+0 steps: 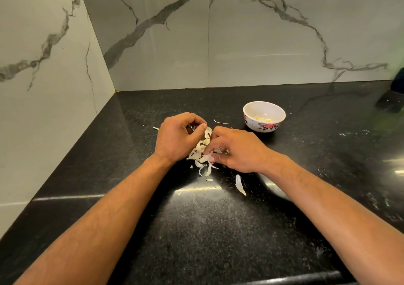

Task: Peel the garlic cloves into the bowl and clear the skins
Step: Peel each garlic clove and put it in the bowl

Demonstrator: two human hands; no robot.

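A heap of pale garlic skins (pixel 202 148) lies on the black countertop (pixel 218 230) between my hands. My left hand (pixel 177 137) curls its fingers round the upper part of the heap, the thumb pressing against the skins. My right hand (pixel 235 150) pinches skins at the heap's lower right edge with fingertips bent down. A small white bowl (pixel 253 125) with a floral outside stands behind and to the right; yellowish peeled cloves (pixel 263 119) lie at its bottom. Loose skin scraps (pixel 240 185) sit nearer to me.
Stray skin slivers (pixel 220 122) lie behind the heap and another (pixel 156 128) to its left. Marble-patterned walls (pixel 153 44) close the corner at the back and left. A dark object (pixel 396 83) shows at the right edge. The counter's front edge (pixel 295 278) runs below.
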